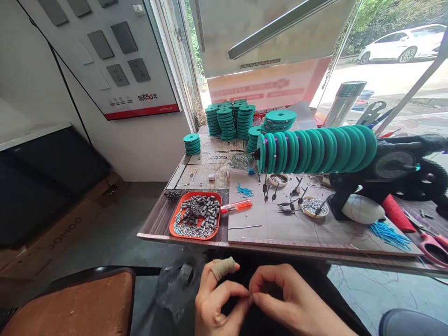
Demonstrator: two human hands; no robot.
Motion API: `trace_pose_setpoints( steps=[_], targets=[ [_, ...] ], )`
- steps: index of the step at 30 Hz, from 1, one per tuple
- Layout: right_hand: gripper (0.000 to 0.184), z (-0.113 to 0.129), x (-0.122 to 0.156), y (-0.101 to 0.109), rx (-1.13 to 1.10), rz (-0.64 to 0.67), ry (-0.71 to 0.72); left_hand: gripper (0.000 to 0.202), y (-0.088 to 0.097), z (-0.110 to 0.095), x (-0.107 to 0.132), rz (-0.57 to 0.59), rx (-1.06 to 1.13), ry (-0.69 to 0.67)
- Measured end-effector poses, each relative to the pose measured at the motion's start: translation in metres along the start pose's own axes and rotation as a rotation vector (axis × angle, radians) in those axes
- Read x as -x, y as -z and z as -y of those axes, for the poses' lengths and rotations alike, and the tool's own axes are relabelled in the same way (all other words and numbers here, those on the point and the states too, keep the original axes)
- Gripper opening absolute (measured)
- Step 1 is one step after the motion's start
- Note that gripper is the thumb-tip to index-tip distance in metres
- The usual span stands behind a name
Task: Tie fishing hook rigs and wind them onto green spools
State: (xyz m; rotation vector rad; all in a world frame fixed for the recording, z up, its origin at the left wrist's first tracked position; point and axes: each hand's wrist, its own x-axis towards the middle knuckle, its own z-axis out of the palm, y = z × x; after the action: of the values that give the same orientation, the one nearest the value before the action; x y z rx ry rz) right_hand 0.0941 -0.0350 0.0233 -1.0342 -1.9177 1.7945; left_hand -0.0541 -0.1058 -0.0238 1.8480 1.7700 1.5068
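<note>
Two hands, mine, low and in front of me, short of the near edge of the bench [158, 223].

- My left hand [217, 301]: thumb and forefinger pinched together, the other fingers curled. There is a cloth bandage [224, 267] on one fingertip.
- My right hand [292, 305]: pinched the same way, its fingertips meeting those of the left. Whatever sits between them is too small for me to tell.
- Plastic bag [175, 285]: crumpled, just left of the left hand.
- Orange tray [171, 227]: beyond the left hand on the bench, holding small metal pieces [200, 212].
- Red pen-like tool [236, 206]: beyond both hands, just right of the tray.
- Row of green discs [315, 150]: threaded on a spindle, beyond and above the right hand, joined to a black geared machine [397, 169].
- Stacks of green discs [229, 119]: far beyond the hands, at the back of the bench.
- Red scissors [434, 246]: far right of the right hand.
- Brown chair seat [70, 303]: well left of the left hand.
</note>
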Motion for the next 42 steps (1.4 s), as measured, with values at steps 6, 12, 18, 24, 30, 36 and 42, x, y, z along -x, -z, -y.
trace_pose_setpoints(
  steps=[6, 12, 18, 24, 30, 36, 42],
  targets=[
    [0.012, 0.0000, 0.0001, -0.0005, -0.010, 0.007, -0.004, 0.012, 0.0016, 0.0021, 0.0003, 0.016, -0.015, -0.015],
    [0.010, -0.0030, -0.0006, -0.0006, -0.018, 0.013, -0.003, 0.008, 0.0043, 0.0051, -0.0007, 0.056, -0.041, -0.103],
    [0.010, -0.0066, -0.0021, -0.0013, -0.025, 0.025, 0.000, 0.012, 0.0024, -0.0005, -0.0004, 0.005, -0.012, -0.035],
    [0.011, -0.0052, -0.0018, -0.0021, -0.036, 0.018, -0.001, 0.010, 0.0024, -0.0016, -0.0002, 0.016, 0.002, -0.033],
    [0.010, -0.0040, -0.0007, -0.0029, -0.018, 0.011, -0.001, 0.010, 0.0049, 0.0039, -0.0018, 0.034, -0.032, -0.125],
    [0.011, -0.0013, -0.0012, -0.0024, 0.012, 0.000, -0.001, 0.010, 0.0063, 0.0068, -0.0017, 0.062, -0.065, -0.152],
    [0.012, 0.0023, -0.0009, -0.0013, 0.041, 0.009, -0.002, 0.008, 0.0057, 0.0074, -0.0012, 0.064, -0.070, -0.144]
  ],
)
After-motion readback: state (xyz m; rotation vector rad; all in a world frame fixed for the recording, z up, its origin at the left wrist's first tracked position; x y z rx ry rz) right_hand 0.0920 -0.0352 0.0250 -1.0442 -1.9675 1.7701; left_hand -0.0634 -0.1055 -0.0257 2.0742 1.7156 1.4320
